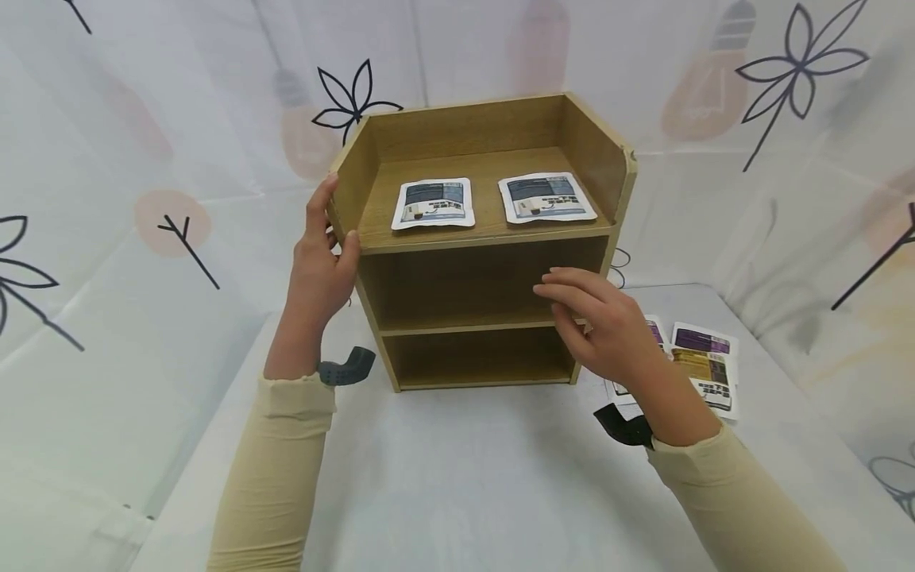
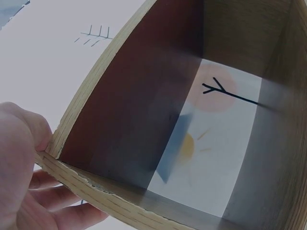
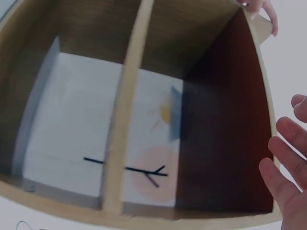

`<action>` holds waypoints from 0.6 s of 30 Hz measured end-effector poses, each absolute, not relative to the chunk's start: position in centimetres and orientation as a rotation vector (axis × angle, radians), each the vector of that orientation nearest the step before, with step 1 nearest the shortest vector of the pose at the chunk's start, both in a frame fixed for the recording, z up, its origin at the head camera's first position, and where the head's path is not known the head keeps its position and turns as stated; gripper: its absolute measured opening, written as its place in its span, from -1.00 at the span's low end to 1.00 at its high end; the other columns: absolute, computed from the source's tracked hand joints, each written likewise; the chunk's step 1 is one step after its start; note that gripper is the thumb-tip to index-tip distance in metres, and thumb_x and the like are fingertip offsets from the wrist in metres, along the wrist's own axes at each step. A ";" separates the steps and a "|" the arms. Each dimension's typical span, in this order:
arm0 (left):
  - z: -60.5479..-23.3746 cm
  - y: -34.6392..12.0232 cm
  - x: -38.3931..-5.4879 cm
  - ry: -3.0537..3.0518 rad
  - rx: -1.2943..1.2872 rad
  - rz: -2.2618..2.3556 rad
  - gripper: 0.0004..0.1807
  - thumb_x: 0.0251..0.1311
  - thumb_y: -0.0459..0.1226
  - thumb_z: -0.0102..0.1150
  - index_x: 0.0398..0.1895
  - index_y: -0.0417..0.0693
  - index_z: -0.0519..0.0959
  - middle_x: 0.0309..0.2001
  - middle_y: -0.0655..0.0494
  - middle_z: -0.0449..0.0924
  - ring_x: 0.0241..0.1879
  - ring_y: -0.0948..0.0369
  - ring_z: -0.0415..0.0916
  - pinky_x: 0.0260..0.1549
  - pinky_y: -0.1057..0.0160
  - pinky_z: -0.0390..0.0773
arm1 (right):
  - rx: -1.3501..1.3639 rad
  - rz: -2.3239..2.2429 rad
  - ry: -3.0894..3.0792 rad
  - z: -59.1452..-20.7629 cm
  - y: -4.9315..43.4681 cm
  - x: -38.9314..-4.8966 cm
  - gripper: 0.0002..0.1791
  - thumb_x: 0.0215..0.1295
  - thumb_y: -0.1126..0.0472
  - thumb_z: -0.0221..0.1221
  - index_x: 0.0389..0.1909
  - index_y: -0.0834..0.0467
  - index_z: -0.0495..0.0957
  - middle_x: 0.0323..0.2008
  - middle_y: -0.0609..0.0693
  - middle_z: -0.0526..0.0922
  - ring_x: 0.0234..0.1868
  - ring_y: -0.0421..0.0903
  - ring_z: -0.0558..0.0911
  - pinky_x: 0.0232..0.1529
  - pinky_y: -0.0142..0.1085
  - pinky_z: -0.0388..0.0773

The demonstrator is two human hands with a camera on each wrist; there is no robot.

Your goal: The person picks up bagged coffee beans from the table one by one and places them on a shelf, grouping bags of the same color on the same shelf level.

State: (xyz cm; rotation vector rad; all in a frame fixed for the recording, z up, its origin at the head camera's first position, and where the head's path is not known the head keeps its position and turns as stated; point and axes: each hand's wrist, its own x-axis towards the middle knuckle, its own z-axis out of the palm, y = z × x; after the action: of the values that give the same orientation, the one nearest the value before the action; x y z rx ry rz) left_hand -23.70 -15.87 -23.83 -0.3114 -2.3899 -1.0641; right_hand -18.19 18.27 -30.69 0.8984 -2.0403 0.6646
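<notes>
A small wooden shelf unit (image 1: 465,242) stands in front of me, with two compartments below its top tray. Two flat white pouches with blue labels lie in that tray, a left pouch (image 1: 433,203) and a right pouch (image 1: 546,197). My left hand (image 1: 319,270) grips the unit's left side panel near the top, thumb at the front edge and fingers along the outside. In the left wrist view, that hand (image 2: 19,158) wraps the wooden corner. My right hand (image 1: 606,326) hovers before the upper compartment, fingers loosely bent and holding nothing. The right wrist view has its fingers (image 3: 292,155) beside the front edge.
On the white table (image 1: 457,477), more pouches (image 1: 704,367) with purple and gold labels lie right of the unit, some partly hidden behind my right forearm. A patterned cloth (image 1: 214,103) hangs behind the unit and along both sides.
</notes>
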 end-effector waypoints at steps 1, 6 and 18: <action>-23.8 -15.9 -23.7 -2.389 -0.311 -1.066 -0.26 0.40 -0.24 -0.10 0.42 0.71 -0.12 0.48 -0.05 0.07 0.35 -0.13 0.30 0.12 -0.17 0.49 | 0.903 0.663 -2.052 -30.9 18.5 -18.1 -0.68 0.18 0.40 0.14 -0.05 0.17 0.66 0.01 0.10 0.65 0.09 0.02 0.59 0.25 -0.62 0.32; -23.8 -16.0 -23.8 -2.383 -0.312 -1.071 -0.26 0.40 -0.24 -0.10 0.42 0.70 -0.11 0.48 -0.06 0.07 0.34 -0.12 0.32 0.12 -0.15 0.50 | 0.896 0.666 -2.071 -32.1 19.4 -17.9 -0.71 0.17 0.36 0.13 -0.09 0.19 0.66 -0.02 0.11 0.66 0.06 0.03 0.60 0.28 -0.68 0.21; -23.9 -15.9 -23.8 -2.391 -0.316 -1.069 -0.25 0.40 -0.25 -0.10 0.42 0.70 -0.12 0.49 -0.05 0.05 0.35 -0.13 0.30 0.12 -0.17 0.48 | 0.857 0.643 -2.108 -35.1 21.7 -18.0 -0.69 0.03 0.45 0.21 -0.15 0.20 0.66 -0.09 0.12 0.65 0.01 0.07 0.59 0.27 -0.75 0.11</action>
State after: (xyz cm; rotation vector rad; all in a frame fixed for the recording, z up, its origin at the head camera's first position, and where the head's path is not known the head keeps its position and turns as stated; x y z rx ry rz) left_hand -23.81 -15.91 -23.86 -0.3162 -2.3905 -1.0692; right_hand -17.98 21.75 -35.14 0.8568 -2.1083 0.6431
